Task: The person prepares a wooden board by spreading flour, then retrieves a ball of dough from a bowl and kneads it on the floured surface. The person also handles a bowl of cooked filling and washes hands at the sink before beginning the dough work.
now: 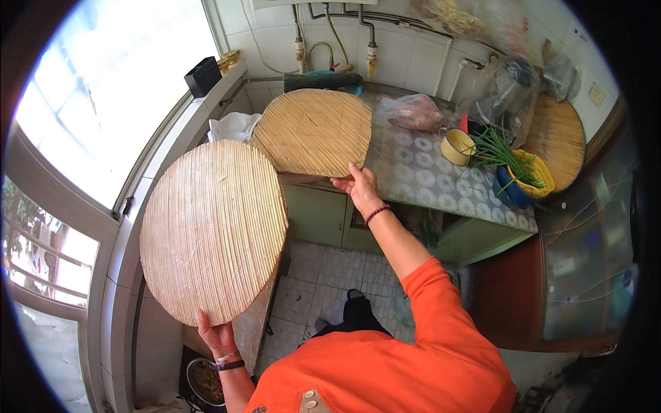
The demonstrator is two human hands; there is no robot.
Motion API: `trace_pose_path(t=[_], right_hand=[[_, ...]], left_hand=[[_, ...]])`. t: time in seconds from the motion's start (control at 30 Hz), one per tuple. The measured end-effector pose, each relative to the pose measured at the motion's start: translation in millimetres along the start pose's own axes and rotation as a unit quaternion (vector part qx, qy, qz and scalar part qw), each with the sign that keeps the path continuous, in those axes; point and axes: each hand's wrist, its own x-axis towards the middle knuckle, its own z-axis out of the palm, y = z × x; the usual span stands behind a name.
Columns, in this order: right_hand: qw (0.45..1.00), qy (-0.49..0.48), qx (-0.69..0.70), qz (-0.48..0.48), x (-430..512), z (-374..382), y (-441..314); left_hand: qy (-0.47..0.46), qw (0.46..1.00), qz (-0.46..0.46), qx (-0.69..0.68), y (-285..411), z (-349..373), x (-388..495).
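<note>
My left hand [217, 334] grips the near edge of a large round mat of pale stalks [214, 232], with the thumb on its upper face. Whitish streaks mark that face. A second stalk mat [315, 131], with a straighter near edge, lies farther off by the counter's left end. The thumb of my right hand [359, 187] rests on its near right corner, and the fingers are under the edge. The two mats sit close together, the left one partly in front. What lies beneath the far mat is mostly hidden.
On the patterned countertop [408, 180] are a pink-filled plastic bag [413, 111], a yellow enamel mug [457, 146] and green stalks [498, 155] over a yellow basket [539, 173]. Another round stalk mat [555, 139] leans at right. A pan of food [205, 379] sits low left.
</note>
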Motion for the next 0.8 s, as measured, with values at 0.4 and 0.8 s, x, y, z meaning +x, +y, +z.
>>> trace_pose_path(t=[0.4, 0.8], right_hand=[[0.998, -0.023, 0.044, -0.030, 36, 40, -57], [0.998, -0.029, 0.001, 0.053, 19, 14, -17]], left_hand=[[0.042, 0.996, 0.078, -0.031, -18, 27, 19], [-0.037, 0.999, 0.015, 0.003, -65, 104, 60]])
